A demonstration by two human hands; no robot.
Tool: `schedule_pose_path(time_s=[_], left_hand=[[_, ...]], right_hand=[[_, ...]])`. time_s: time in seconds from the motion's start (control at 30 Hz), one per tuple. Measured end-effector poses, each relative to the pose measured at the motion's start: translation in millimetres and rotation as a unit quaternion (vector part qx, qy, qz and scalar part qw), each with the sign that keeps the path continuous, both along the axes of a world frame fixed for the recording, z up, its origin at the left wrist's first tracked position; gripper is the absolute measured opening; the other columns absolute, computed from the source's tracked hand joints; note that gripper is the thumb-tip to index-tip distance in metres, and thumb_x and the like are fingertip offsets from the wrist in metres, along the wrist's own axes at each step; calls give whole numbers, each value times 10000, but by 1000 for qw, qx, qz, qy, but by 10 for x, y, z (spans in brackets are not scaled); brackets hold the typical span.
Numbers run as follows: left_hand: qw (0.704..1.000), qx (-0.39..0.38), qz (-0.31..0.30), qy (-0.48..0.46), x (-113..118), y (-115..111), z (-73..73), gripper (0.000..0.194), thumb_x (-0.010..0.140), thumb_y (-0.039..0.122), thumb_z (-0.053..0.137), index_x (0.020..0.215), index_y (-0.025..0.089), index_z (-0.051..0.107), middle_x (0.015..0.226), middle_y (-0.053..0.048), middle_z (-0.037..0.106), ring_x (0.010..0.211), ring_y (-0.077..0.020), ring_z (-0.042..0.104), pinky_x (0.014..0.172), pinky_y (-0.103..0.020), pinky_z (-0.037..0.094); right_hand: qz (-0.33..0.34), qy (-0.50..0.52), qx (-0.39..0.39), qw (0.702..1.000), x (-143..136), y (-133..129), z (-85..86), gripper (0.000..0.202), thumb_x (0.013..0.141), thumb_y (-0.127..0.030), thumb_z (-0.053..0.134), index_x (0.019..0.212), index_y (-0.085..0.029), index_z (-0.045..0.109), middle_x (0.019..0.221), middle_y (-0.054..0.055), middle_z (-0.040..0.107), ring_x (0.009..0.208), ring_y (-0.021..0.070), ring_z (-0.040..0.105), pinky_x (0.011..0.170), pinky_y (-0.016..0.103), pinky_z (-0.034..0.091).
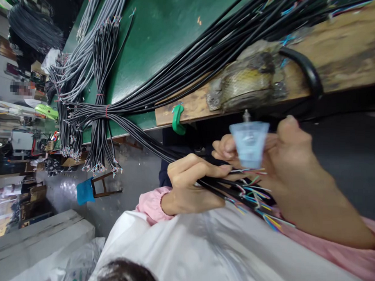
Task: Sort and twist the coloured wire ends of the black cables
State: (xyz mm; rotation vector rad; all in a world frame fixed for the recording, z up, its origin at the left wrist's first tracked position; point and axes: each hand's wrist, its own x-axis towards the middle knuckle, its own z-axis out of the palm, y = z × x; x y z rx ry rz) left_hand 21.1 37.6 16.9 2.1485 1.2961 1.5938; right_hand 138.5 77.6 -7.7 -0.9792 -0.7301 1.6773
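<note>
My left hand (195, 186) is closed around a bundle of black cables (156, 145) near its stripped end. Loose coloured wires (262, 200) fan out from the cut sheaths to the right of that hand. A light blue, translucent, cup-shaped piece (249, 144) with a small metal tip is at the fingers of my right hand (294, 160). The fingers curl behind this piece and seem to grip it, though the contact is blurred and partly covered. Just above the piece, a taped lump (248, 81) sits on the wooden plank (338, 59).
Black cables (189, 75) lie across the green table (150, 45). Tied black cables (103, 76) and grey cables (86, 55) rest at its left end. A green clamp-like piece (178, 119) hooks over the plank's edge. A blue-seated stool (85, 191) stands on the floor.
</note>
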Motion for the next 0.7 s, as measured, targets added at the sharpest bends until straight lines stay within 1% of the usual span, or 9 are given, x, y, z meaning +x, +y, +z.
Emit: schedule_pose_path(time_s=[0.1, 0.2, 0.27, 0.33, 0.43, 0.5, 0.57, 0.63, 0.7], left_hand=[[1000, -1, -11, -9, -8, -10, -6, 291, 821, 342, 804, 652, 197, 616, 537, 65, 606, 431, -52, 535, 394, -194, 403], [1000, 9, -21, -18, -11, -24, -27, 331, 856, 367, 768, 633, 192, 599, 526, 60, 606, 423, -43, 530, 383, -185, 403], [999, 13, -27, -16, -24, -36, -53, 343, 866, 368, 758, 628, 187, 589, 523, 62, 601, 421, -37, 531, 383, -171, 414], [999, 16, -38, -13, -66, -39, -72, 315, 870, 356, 754, 651, 183, 609, 531, 65, 600, 428, -33, 537, 392, -156, 433], [995, 0, -96, 20, -201, -4, -43, 266, 907, 359, 708, 720, 170, 687, 643, 26, 679, 538, -52, 631, 493, -152, 531], [984, -40, -162, 62, -321, 43, 18, 345, 961, 409, 616, 745, 170, 739, 772, -19, 744, 676, -87, 704, 613, -193, 601], [964, -117, -217, 98, -428, 85, 79, 459, 1000, 467, 511, 774, 173, 783, 793, -30, 751, 680, -86, 704, 619, -202, 590], [952, -175, -226, 111, -493, 103, 104, 531, 986, 542, 480, 831, 158, 813, 716, -36, 721, 601, -78, 664, 562, -198, 545], [953, -195, -203, 109, -507, 89, 78, 576, 945, 609, 503, 855, 140, 825, 654, -51, 696, 566, -89, 635, 538, -211, 522]], right_hand=[[48, 30, -64, 996, 87, -80, -78, 723, 437, -962, 655, 457, -243, 577, 454, 37, 501, 433, 191, 526, 421, 357, 493], [25, 17, -80, 996, 170, -274, -83, 539, 588, -767, 774, 521, -251, 634, 512, 25, 551, 463, 169, 525, 453, 325, 481], [10, -7, -73, 997, 208, -411, -72, 449, 623, -679, 814, 562, -257, 674, 563, 31, 592, 510, 171, 555, 475, 312, 478], [-7, -43, -54, 998, 232, -516, -66, 427, 606, -684, 826, 642, -269, 735, 641, 55, 661, 570, 194, 605, 497, 319, 489], [-13, -72, 4, 997, 251, -589, -62, 414, 649, -689, 800, 668, -278, 758, 691, 82, 702, 633, 229, 647, 537, 349, 507], [-4, -61, 45, 997, 260, -599, -65, 447, 704, -680, 765, 546, -268, 695, 591, 73, 642, 595, 228, 626, 541, 365, 498], [-19, -70, 68, 995, 267, -602, -82, 511, 732, -677, 744, 464, -259, 622, 521, 56, 578, 552, 217, 593, 533, 369, 468], [-57, -139, 74, 986, 270, -610, -118, 485, 772, -651, 727, 502, -261, 625, 556, 44, 593, 560, 200, 577, 546, 368, 433], [-116, -251, 81, 958, 268, -628, -162, 375, 804, -580, 729, 600, -272, 662, 640, 36, 635, 578, 178, 555, 551, 363, 383]])
